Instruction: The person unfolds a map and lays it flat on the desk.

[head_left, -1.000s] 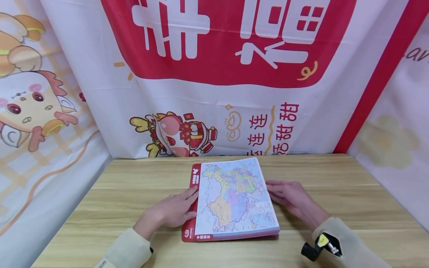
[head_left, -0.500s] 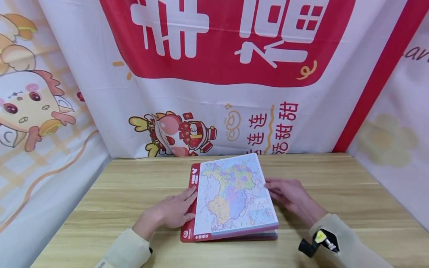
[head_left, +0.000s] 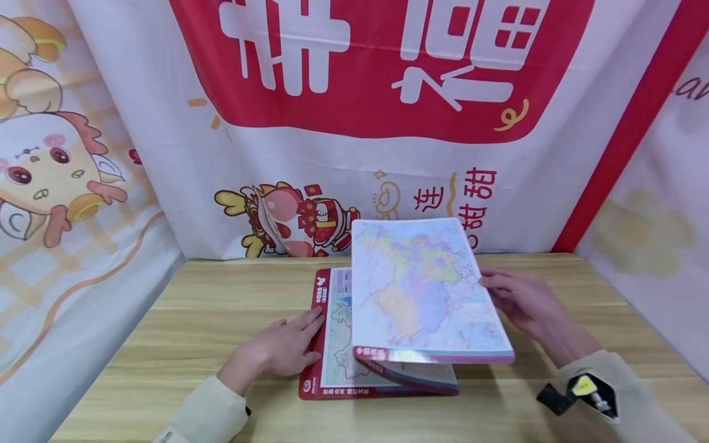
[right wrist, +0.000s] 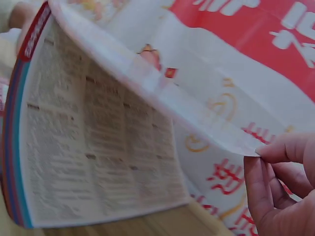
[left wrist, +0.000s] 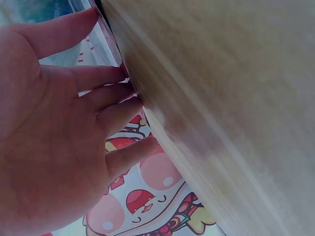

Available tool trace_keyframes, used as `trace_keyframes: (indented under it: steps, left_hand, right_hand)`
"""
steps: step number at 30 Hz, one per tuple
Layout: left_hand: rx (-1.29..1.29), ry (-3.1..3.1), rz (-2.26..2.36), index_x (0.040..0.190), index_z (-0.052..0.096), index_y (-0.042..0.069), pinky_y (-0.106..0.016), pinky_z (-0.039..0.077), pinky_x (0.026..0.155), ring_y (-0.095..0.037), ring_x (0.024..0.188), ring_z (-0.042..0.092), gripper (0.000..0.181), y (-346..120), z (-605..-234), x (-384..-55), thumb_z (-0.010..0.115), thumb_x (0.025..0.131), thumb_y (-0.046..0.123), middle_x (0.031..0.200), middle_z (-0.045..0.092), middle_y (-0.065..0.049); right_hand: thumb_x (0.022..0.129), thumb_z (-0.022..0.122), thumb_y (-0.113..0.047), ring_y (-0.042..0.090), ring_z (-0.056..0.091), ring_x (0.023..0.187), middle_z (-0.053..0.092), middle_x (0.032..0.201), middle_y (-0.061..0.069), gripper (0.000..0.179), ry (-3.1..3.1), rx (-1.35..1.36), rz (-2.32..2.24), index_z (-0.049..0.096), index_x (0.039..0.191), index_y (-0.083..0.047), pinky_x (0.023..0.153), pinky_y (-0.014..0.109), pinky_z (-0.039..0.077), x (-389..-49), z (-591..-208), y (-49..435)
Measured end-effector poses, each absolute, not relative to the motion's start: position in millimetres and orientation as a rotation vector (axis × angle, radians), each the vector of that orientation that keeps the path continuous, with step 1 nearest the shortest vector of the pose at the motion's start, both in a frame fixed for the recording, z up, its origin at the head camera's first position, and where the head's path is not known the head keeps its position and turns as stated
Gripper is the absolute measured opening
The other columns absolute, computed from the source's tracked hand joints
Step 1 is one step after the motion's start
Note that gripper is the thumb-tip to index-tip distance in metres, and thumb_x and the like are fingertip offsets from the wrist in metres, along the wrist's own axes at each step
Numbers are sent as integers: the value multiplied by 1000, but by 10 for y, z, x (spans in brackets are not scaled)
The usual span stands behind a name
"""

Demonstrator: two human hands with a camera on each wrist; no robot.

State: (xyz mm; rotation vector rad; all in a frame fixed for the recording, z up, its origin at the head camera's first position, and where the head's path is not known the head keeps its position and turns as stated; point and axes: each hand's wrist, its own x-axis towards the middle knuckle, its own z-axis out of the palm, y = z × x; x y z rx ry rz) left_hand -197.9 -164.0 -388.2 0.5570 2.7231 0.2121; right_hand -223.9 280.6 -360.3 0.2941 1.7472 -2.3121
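Note:
My right hand [head_left: 525,303] pinches the right edge of a pale political map [head_left: 421,289] between thumb and fingers, as the right wrist view shows too. The map is raised and tilted, with blue and purple layered edges [head_left: 448,355] along its near side. Printed columns of text [right wrist: 98,137] face the right wrist camera. Beneath lies a second map with a red border [head_left: 312,378], partly covered; another red-edged sheet [head_left: 396,375] curves up between them. My left hand [head_left: 285,349] rests its extended fingers on the lower map's red left margin.
Wood-grain tabletop [head_left: 221,307] surrounds the maps. A white cloth with red lettering [head_left: 376,80] hangs at the table's back edge, and printed cloths [head_left: 55,184] stand at both sides. A small black and yellow device [head_left: 587,394] sits on my right sleeve.
My right hand has lifted the upper map and carried it up and to the right, uncovering part of the red-bordered map below. My left hand has stayed nearly in place.

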Motion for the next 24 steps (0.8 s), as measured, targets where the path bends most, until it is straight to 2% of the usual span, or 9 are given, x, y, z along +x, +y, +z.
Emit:
trace_keyframes:
  steps: [6, 13, 17, 24]
  left_hand:
    - [495, 2721, 236, 166, 34, 6, -69, 27, 128, -34, 165, 26, 79, -1798, -3857, -1981, 66, 103, 41, 177, 27, -12]
    - [362, 2738, 257, 164, 33, -2, -72, 28, 125, -44, 162, 26, 81, -2036, -3846, -1978, 60, 106, 47, 176, 24, -23]
    - [301, 2759, 242, 165, 31, -1, -74, 30, 123, -50, 161, 25, 83, -2178, -3862, -1975, 58, 106, 51, 174, 21, -29]
    - [163, 2783, 226, 167, 30, 5, -76, 35, 118, -61, 154, 26, 84, -2470, -3906, -1991, 55, 106, 56, 172, 14, -37]
  right_hand:
    - [102, 70, -7, 7, 77, 92, 83, 100, -8, 26, 1667, 253, -2372, 86, 96, -25, 84, 25, 65, -2222, -3564, 3077]
    - [103, 64, 1, 10, 78, 87, 83, 97, -2, 30, 1549, 218, -2459, 87, 95, -17, 80, 27, 66, -2230, -3618, 3270]
    - [103, 63, 1, 10, 78, 86, 83, 96, -3, 32, 1583, 224, -2446, 87, 95, -18, 80, 27, 66, -2233, -3664, 3382]
    - [103, 68, -7, 7, 77, 86, 82, 96, -12, 30, 1809, 276, -2316, 87, 95, -30, 80, 23, 65, -2213, -3755, 3600]
